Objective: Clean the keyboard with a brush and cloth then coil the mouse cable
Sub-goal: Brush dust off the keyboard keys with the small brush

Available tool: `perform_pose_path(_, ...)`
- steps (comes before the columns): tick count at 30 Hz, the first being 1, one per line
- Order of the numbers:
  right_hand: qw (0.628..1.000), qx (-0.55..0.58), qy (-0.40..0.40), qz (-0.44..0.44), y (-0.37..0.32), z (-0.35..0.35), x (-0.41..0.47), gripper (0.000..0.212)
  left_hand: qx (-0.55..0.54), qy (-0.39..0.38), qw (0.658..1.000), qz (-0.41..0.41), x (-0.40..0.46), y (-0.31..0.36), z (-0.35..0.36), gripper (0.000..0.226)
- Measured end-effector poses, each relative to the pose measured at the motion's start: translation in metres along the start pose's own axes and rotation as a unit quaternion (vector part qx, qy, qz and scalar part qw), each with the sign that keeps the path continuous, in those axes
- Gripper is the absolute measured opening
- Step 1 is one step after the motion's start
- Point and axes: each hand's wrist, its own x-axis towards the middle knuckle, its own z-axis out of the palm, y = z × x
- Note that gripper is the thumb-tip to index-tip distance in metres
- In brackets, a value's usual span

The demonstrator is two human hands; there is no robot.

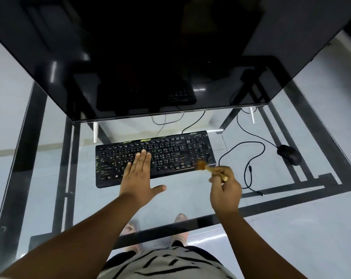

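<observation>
A black keyboard (170, 152) lies on the glass desk (190, 198) in front of me. My left hand (139, 176) rests flat on its left-middle keys, fingers together and thumb spread, holding nothing. My right hand (225, 188) grips a small brush (205, 167) by its pale wooden handle. The orange bristles touch the keyboard's front right corner. A black mouse (289, 154) sits to the right. Its cable (249, 158) runs loose in loops across the glass between keyboard and mouse. No cloth is in view.
A large dark monitor (150, 57) leans over the back of the desk, just behind the keyboard. Other cables (192, 123) trail behind the keyboard. The desk's black frame (281, 200) and my feet show through the glass.
</observation>
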Motion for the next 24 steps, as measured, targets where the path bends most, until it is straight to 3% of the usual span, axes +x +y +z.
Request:
perform_pose_path(3,0.996,0.084,-0.039,0.012,0.003,-0.012,0.012,0.024,0.002,-0.007,1.000,0.003,0.006,0.011,0.003,0.114)
perform_pose_path(5,0.994,0.079,-0.079,0.013,0.003,-0.015,0.016,0.023,0.005,-0.008,1.000,0.003,0.009,0.016,0.005,0.113)
perform_pose_path(9,0.998,0.037,0.047,0.036,0.008,-0.021,0.028,0.023,0.004,-0.006,1.000,0.012,0.013,0.026,0.007,0.112)
perform_pose_path(11,0.996,0.081,0.032,0.020,0.007,-0.024,0.031,0.023,0.008,-0.006,1.000,0.013,0.014,0.028,0.008,0.112)
perform_pose_path(14,0.996,0.055,-0.069,-0.007,0.009,-0.023,0.032,0.020,0.015,-0.008,1.000,0.007,0.016,0.029,0.009,0.111)
perform_pose_path(16,0.999,0.000,-0.033,-0.010,0.015,-0.021,0.034,0.018,0.015,-0.009,1.000,0.003,0.017,0.031,0.009,0.110)
perform_pose_path(19,0.999,0.045,0.010,-0.012,0.013,-0.021,0.037,0.018,0.016,-0.007,1.000,0.001,0.016,0.033,0.010,0.110)
perform_pose_path(22,0.987,0.113,-0.107,-0.051,0.003,-0.012,0.037,0.021,0.027,-0.007,1.000,-0.004,0.016,0.031,0.010,0.109)
perform_pose_path(24,0.983,0.083,-0.152,-0.052,0.004,-0.004,0.039,0.021,0.032,-0.009,0.999,-0.009,0.016,0.030,0.009,0.109)
